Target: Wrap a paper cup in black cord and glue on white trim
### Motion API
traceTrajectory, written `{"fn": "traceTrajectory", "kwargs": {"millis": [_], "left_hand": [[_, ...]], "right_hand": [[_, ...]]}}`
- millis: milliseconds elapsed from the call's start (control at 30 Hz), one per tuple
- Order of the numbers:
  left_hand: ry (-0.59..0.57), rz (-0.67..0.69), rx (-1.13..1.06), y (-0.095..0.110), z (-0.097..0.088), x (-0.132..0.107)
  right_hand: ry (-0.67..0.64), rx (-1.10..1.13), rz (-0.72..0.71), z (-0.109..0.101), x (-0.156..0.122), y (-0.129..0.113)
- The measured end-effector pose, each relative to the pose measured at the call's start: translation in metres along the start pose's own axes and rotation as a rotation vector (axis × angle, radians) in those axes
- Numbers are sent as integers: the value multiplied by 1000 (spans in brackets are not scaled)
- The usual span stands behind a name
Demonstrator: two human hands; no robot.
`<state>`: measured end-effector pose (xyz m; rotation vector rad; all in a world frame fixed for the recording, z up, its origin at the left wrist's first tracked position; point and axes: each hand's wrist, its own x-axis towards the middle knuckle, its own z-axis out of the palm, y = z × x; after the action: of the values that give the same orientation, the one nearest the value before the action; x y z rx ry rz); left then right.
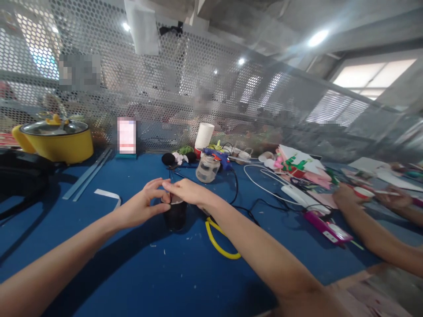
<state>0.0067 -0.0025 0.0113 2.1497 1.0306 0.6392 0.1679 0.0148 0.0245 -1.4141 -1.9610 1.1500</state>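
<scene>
A small black cup (175,216) with a pale rim stands upright on the blue table. My left hand (148,202) curls at its left side, thumb against the rim and fingers bent over the top. From the right, my right hand (185,192) reaches across the cup's mouth, its fingertips drawn together close to those of the left. A thin dark stem (169,174) shows just above the fingers; its lower end is hidden. What the right fingertips pinch, if anything, cannot be made out. Beyond the hands lie black round pieces (168,159) and white-pink bits (180,157).
A clear jar (207,171) and a blue glue gun (220,156) stand behind, with cables near a white power strip (302,197). A yellow tube (214,244) lies under my right forearm. Left are a yellow pot (62,143) and phone (126,135). Another person's hands (346,196) work at right.
</scene>
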Motion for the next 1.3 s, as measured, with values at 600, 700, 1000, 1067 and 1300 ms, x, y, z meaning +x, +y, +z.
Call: {"fn": "traceTrajectory", "kwargs": {"millis": [600,700,1000,1067,1300], "left_hand": [[35,-21,47,-3,3,0],[39,-22,41,-3,4,1],[22,-26,24,-1,2,2],[18,-28,23,0,1,2],[19,-16,4,-4,1,2]], "right_hand": [[378,307,-259,9,-45,32],[411,323,-257,9,-44,36],[475,419,-158,7,-38,44],[479,437,-134,7,-37,46],[453,567,-100,9,-31,51]]}}
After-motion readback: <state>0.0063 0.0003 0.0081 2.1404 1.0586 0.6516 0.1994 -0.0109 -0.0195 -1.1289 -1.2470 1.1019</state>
